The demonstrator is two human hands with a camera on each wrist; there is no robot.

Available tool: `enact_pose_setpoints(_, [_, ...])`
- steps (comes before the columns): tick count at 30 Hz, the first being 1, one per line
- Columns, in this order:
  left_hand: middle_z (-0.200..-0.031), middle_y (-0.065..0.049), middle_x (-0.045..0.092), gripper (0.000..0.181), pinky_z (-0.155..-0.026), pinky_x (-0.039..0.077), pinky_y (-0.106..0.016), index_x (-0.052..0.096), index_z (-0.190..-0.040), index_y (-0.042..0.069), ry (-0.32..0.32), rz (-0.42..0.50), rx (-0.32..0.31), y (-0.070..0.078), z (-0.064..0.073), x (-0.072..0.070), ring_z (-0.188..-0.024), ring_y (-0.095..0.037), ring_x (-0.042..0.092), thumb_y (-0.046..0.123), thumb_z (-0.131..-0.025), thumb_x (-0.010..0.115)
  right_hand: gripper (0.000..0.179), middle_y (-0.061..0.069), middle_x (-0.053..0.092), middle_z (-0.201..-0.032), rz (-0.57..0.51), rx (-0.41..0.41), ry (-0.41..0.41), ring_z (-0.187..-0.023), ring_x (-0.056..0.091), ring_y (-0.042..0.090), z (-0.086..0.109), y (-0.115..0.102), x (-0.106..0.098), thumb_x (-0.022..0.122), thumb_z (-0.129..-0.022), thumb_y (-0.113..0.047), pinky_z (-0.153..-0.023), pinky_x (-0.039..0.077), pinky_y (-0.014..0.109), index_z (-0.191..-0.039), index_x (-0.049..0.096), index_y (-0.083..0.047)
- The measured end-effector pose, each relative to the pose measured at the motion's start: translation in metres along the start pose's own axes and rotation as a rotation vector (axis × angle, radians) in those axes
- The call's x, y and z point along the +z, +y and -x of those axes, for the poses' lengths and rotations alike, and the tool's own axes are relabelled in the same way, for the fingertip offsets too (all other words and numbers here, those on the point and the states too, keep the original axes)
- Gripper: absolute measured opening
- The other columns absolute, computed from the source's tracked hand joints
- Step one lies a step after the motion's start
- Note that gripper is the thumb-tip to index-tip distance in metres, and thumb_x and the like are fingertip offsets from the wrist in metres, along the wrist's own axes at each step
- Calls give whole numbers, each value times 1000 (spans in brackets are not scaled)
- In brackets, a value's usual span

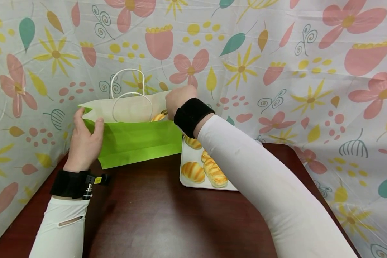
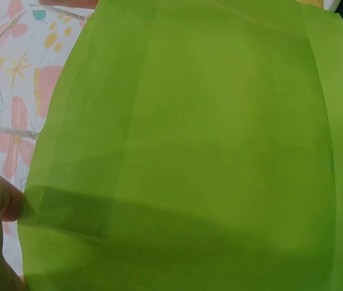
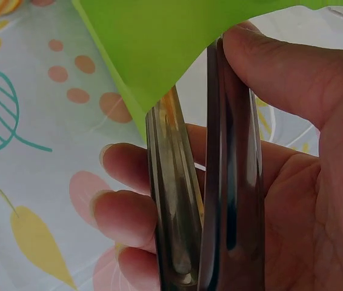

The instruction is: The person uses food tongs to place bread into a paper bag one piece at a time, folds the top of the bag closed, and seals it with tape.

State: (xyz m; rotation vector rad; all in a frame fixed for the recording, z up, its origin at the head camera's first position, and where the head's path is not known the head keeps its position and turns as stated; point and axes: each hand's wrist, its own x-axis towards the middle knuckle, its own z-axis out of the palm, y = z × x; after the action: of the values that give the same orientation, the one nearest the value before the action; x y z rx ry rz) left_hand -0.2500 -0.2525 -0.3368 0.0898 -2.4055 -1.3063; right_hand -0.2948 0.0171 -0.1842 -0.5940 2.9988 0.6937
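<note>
A green paper bag with a pale inside and white looped handles stands at the back left of the table, its mouth upward. My left hand grips the bag's left rim, thumb at the front side. At the right end of the mouth is my right hand, its fingers curled round metal tongs. The tongs' far ends are hidden behind the green paper in the right wrist view. Just inside the mouth, a piece of golden bread shows partly; whether the tongs grip it I cannot tell.
Right of the bag lies a white tray, partly under my right forearm. It bears a round bun, a long loaf and another bun. A flower-patterned curtain hangs behind the dark wooden table.
</note>
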Motion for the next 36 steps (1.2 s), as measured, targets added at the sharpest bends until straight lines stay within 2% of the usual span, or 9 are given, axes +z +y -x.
enact_pose_setpoints(10, [-158, -35, 27, 77, -107, 27, -68, -1, -165, 23, 0, 0, 1, 0, 0, 0, -132, -52, 38, 55, -106, 36, 27, -1, 70, -97, -9, -15, 9, -87, 64, 17, 3, 2, 3, 56, -101, -37, -86, 50, 41, -98, 74, -18])
enact_pose_setpoints(18, [-158, -36, 27, 78, -107, 27, -67, -1, -165, 22, -11, 13, -1, 1, 1, -2, -131, -53, 39, 57, -105, 36, 28, -2, 69, -91, -12, -26, 22, -82, 63, 16, 7, 8, 3, 56, -100, -38, -83, 51, 42, -89, 72, -18])
enact_pose_setpoints(25, [-159, -36, 26, 78, -106, 27, -66, -2, -165, 22, -17, 20, 6, 1, 0, -1, -129, -51, 39, 57, -106, 36, 37, -1, 70, -91, -17, -24, 21, -85, 65, 18, 12, 13, 1, 61, -99, -51, -89, 50, 43, -89, 73, -18])
enact_pose_setpoints(30, [-160, -35, 25, 78, -107, 27, -66, -2, -165, 22, -19, 20, 3, 2, 0, -1, -130, -51, 39, 57, -105, 35, 37, -1, 68, -91, -22, -24, 35, -84, 64, 17, 15, 17, -1, 60, -99, -49, -88, 50, 41, -89, 72, -16])
enact_pose_setpoints(36, [-160, -35, 26, 78, -106, 28, -66, -2, -165, 23, -18, 12, 0, 1, 0, -1, -130, -53, 40, 56, -106, 35, 41, -2, 65, -82, -17, -17, 48, -80, 62, 17, 17, 20, -2, 61, -99, -53, -86, 50, 40, -85, 71, -16])
